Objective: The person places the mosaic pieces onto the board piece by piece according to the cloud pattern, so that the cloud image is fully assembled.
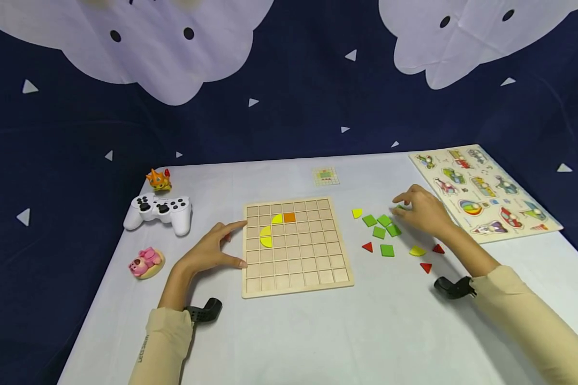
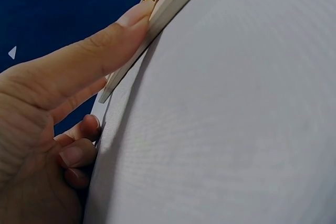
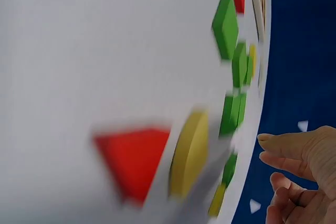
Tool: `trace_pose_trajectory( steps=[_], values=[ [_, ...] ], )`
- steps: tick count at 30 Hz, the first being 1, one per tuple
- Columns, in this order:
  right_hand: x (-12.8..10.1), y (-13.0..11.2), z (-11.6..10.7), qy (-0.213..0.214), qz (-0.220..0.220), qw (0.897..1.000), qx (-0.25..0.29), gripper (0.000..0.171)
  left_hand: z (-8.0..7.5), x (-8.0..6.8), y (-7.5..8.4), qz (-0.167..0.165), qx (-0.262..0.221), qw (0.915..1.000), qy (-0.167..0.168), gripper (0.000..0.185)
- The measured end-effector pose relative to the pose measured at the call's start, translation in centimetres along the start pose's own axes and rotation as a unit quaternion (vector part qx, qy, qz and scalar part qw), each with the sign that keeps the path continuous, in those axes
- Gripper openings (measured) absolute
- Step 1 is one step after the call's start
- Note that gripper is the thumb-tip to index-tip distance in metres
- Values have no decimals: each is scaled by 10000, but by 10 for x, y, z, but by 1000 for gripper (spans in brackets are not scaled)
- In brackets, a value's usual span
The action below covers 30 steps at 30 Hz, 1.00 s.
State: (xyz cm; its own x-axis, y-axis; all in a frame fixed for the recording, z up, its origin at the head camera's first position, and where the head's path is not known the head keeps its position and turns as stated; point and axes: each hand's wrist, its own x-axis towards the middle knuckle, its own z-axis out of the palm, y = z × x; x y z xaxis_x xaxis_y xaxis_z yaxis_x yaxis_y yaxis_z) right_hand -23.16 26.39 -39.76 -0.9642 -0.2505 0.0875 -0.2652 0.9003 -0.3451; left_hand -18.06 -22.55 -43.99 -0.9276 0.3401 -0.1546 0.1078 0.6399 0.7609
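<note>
My left hand point(image 1: 211, 250) rests at the left edge of a wooden grid board point(image 1: 296, 267), thumb and index finger spread along it. In the left wrist view the thumb point(image 2: 100, 51) touches the board's rim. Yellow quarter-round pieces point(image 1: 266, 241) and an orange square point(image 1: 289, 217) sit in its cells. A small red piece point(image 1: 228, 237) shows beside the left fingers. On the right, my right hand point(image 1: 421, 210) hovers by a partly hidden green piece point(image 1: 401, 207), thumb and index finger apart. The right wrist view shows nothing between the fingertips point(image 3: 266, 137).
Several green squares point(image 1: 387, 250), red triangles point(image 1: 426, 267) and yellow pieces point(image 1: 417, 251) lie right of the board. A small pattern card point(image 1: 326, 176) is behind it. At right lies a picture puzzle board point(image 1: 484, 192); at left, a white game controller point(image 1: 159, 211), orange figure point(image 1: 159, 181) and pink bear point(image 1: 146, 262).
</note>
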Motion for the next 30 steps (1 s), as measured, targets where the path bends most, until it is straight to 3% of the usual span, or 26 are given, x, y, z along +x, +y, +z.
trace_pose_trajectory(
  steps=[6,17,30],
  values=[
    [-6,21,-9,-136,134,9998,-83,32,0,-1,0,-16,-24,10000,-4,103],
    [-17,37,-12,-487,260,9981,-278,33,0,-2,-1,45,-35,10000,21,102],
    [-20,44,-6,-85,356,9979,-527,33,0,0,-2,33,-1,10000,-3,102]
  ],
)
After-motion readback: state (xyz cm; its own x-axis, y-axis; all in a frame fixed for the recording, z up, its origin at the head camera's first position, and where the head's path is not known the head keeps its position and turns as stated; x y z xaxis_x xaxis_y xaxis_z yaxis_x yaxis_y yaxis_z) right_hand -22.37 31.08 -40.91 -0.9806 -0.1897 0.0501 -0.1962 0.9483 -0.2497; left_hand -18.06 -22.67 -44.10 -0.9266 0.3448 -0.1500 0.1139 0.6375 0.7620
